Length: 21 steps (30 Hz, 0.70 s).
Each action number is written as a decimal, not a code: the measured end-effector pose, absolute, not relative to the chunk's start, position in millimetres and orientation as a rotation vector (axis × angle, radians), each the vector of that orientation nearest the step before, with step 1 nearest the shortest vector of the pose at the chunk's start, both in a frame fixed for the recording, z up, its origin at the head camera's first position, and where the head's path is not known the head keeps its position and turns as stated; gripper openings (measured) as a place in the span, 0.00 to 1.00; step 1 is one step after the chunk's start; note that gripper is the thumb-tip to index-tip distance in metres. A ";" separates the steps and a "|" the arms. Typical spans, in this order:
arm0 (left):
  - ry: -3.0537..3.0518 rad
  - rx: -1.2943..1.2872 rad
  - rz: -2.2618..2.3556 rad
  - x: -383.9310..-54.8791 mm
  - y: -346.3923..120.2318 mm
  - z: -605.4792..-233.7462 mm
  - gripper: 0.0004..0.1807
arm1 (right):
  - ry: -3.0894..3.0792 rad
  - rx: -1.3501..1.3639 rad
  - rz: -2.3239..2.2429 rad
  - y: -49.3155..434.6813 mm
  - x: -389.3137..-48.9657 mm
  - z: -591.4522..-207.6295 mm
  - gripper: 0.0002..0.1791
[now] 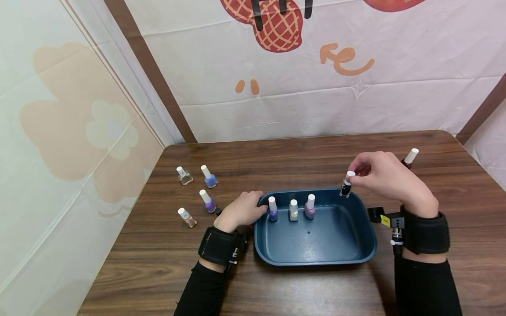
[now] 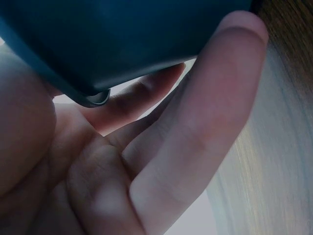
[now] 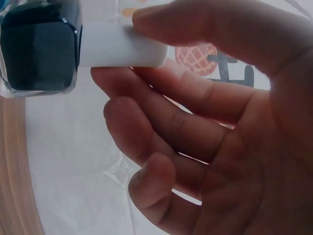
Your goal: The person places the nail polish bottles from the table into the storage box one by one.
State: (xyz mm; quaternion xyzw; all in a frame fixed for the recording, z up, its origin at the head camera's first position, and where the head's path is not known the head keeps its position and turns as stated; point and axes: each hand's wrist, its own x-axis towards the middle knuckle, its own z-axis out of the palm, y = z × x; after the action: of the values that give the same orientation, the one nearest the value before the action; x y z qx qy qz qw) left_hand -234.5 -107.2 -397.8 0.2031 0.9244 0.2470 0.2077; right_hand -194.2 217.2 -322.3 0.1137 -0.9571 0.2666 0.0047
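Black sleeves (image 1: 428, 285) on my forearms come nearest the head camera. With my right grip (image 1: 379, 173) I pinch the white cap of a squared clear-glass bottle of very dark polish (image 1: 345, 188), thumb against fingers, at the far right corner of a dark blue rectangular plastic tray (image 1: 320, 241); whether glass touches rim I cannot tell. My left grip (image 1: 241, 210) clasps the tray's left rim by its far corner.

Inside, towards the tray's far edge, stand three white-capped bottles: a purple one (image 1: 273, 215), a pale one (image 1: 294, 213) and a mauve one (image 1: 309, 212). Towards the left edge of the brown wood-grain table (image 1: 308, 289) are four more: clear (image 1: 186, 178), blue (image 1: 211, 181), violet (image 1: 210, 205) and pale pink (image 1: 190, 221). A dark red bottle (image 1: 411, 156) shows partly behind my right grip, near the far right corner.

I judge the work under half done: three in, one at the rim, five outside. Open room lies along the tray's right half and near edge; its raised rim needs clearing.
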 end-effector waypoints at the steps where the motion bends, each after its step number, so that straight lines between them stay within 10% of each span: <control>1: 2.574 0.564 0.686 -234.6 -107.3 -397.9 0.06 | -3.001 0.361 0.837 216.0 -194.2 -322.4 0.06; 21: 2.604 0.538 0.626 -235.4 -107.2 -398.8 0.18 | -3.085 0.584 0.884 194.2 -200.8 -328.6 0.04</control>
State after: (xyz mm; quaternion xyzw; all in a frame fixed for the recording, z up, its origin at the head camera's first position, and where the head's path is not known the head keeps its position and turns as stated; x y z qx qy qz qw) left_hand -235.4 -107.2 -398.8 0.1928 0.9334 0.2242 0.2033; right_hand -200.8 194.2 -328.6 0.1788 -0.9440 0.2705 -0.0603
